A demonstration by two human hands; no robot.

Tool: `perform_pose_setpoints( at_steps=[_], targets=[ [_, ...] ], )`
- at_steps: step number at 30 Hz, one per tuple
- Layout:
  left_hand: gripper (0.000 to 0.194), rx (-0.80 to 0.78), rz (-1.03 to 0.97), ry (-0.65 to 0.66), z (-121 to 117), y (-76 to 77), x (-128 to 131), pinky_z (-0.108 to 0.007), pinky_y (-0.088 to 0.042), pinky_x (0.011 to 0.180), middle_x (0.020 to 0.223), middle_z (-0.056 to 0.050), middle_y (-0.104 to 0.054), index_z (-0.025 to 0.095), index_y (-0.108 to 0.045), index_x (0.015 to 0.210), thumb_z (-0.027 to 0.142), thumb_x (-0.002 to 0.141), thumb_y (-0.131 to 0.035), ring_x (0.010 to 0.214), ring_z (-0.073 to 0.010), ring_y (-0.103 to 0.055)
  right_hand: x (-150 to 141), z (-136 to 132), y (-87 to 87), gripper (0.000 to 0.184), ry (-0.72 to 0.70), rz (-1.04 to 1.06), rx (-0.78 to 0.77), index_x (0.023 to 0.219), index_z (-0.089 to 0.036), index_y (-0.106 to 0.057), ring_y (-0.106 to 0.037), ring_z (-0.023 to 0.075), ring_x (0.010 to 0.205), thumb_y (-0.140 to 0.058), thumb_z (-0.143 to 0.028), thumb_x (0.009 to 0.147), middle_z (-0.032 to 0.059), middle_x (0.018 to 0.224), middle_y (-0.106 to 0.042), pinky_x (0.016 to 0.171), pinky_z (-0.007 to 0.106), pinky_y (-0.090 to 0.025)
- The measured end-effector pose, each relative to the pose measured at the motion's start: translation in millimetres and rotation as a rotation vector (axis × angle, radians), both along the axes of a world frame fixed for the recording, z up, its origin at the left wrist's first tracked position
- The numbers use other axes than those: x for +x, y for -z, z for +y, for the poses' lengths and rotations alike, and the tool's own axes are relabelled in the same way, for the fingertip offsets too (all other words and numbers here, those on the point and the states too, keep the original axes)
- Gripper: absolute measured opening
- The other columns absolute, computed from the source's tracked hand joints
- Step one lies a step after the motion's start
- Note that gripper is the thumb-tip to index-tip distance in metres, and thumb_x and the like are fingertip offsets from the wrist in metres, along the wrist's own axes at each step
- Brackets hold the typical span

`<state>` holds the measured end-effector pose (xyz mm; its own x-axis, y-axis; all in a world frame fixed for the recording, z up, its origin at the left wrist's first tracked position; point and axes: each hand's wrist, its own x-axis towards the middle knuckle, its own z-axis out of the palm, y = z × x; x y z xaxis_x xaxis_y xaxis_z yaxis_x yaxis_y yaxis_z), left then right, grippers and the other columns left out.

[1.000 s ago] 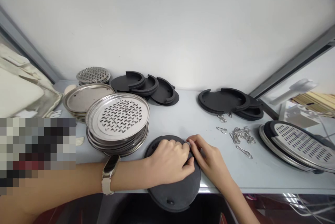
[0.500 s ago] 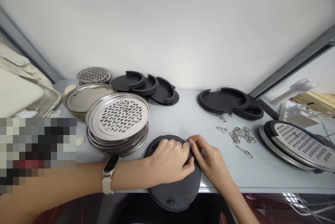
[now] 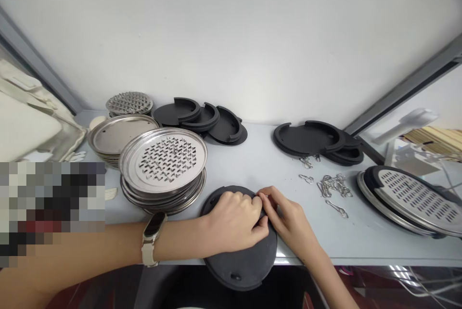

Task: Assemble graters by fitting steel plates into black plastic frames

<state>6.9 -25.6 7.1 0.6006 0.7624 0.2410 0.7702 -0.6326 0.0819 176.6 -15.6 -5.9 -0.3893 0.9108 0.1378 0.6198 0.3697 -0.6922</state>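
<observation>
A black round plastic plate (image 3: 241, 266) overhangs the table's front edge, a small dark slot near its lower rim. My left hand (image 3: 234, 225), a watch on its wrist, lies across the plate with fingers curled over its right part. At the plate's upper right rim, my right hand (image 3: 283, 215) pinches thumb and fingertips together against the left knuckles; what is between them is hidden. Right of my hands lie several bent wire clips (image 3: 334, 185) in a loose heap, with a single wire clip (image 3: 337, 208) in front.
Perforated metal grater discs (image 3: 168, 186) are stacked at left, beside plain metal discs (image 3: 124, 135) and a spiky stack (image 3: 129, 103). Black plastic rings (image 3: 226, 126) lean near the wall; more black rings (image 3: 306, 139) lie right. Assembled graters (image 3: 418, 198) stand at the right edge.
Both hands stay at nearly the same place on the black plate. My right fingertips have closed slightly against the left hand; the rest looks unchanged.
</observation>
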Motion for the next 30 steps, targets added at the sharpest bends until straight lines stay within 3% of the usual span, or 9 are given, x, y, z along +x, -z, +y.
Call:
perform_pose_setpoints(
  at_steps=[21, 30],
  targets=[
    [0.023, -0.002, 0.017, 0.011, -1.2, 3.8, -0.9, -0.035, -0.049, 0.060, 0.074, -0.007, -0.066, 0.013, -0.059, 0.094, 0.028, 0.087, -0.043, 0.069, -0.0245, -0.065, -1.4, 0.1, -2.7, 0.019, -0.004, -0.017, 0.003, 0.097, -0.022, -0.052, -0.057, 0.0123, 0.060, -0.036, -0.032, 0.100, -0.0005, 0.075, -0.063, 0.061, 0.022, -0.045],
    [0.025, -0.028, 0.006, 0.002, 0.5, -1.2, 0.3, -0.033, -0.050, 0.059, 0.075, -0.006, -0.068, 0.011, -0.061, 0.096, 0.029, 0.085, -0.047, 0.067, -0.0233, -0.065, -1.5, 0.8, -3.2, 0.020, -0.014, -0.012, 0.002, 0.096, -0.022, -0.052, -0.057, 0.0120, 0.059, -0.036, -0.032, 0.100, -0.0008, 0.074, -0.063, 0.061, 0.023, -0.045]
  ],
)
